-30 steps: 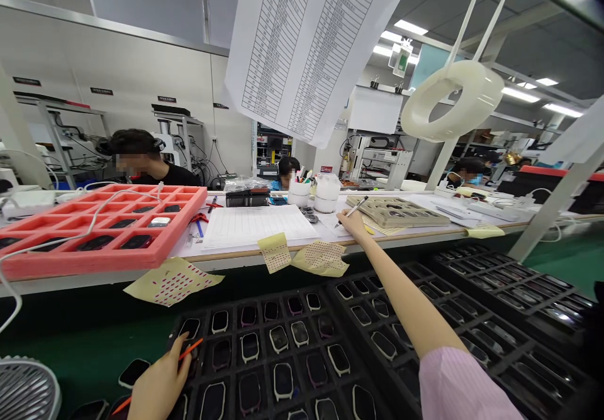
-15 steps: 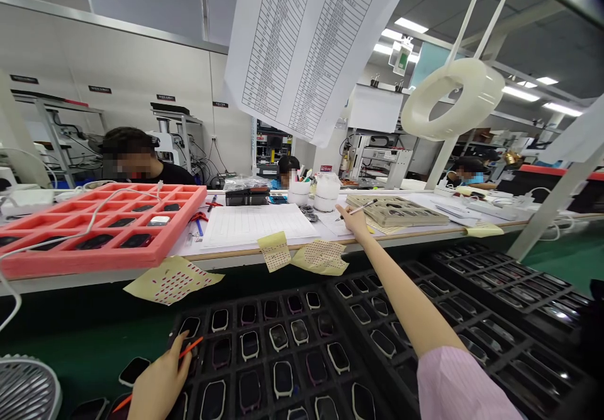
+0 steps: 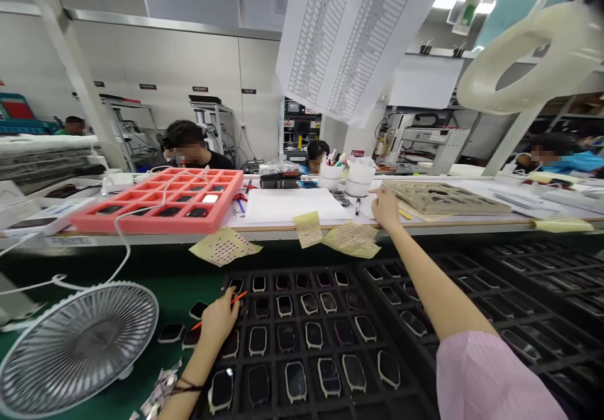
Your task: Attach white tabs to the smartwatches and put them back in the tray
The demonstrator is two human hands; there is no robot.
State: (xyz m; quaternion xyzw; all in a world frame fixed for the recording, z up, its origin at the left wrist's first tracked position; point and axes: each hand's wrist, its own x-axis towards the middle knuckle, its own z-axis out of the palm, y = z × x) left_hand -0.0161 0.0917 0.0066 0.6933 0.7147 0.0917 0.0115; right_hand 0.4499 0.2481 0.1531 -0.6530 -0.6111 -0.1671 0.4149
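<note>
My left hand (image 3: 218,320) is closed around a thin orange stick (image 3: 240,296) that pokes out on both sides of it. Its fingertips are at a smartwatch (image 3: 235,285) in the far left corner of a black tray (image 3: 302,410) full of watches with dark screens. On the bench, my right hand (image 3: 385,210) has its index finger stretched out to the left, with nothing visible in it. A pen (image 3: 357,206) lies just left of that finger. The tan tray (image 3: 438,200) is right beside this hand. Its other fingers are partly hidden.
A red foam tray (image 3: 155,225) with a white cable stands left on the bench. Printed sheets (image 3: 292,206) and white pots (image 3: 359,178) are mid-bench. Below left are a fan (image 3: 94,344) and loose watches (image 3: 170,332). More black trays are at right. Co-workers sit opposite.
The view has swung left, bringing the fan fully in. My right hand has let go of the pen, which now lies on the bench. My left hand still holds the orange stick.
</note>
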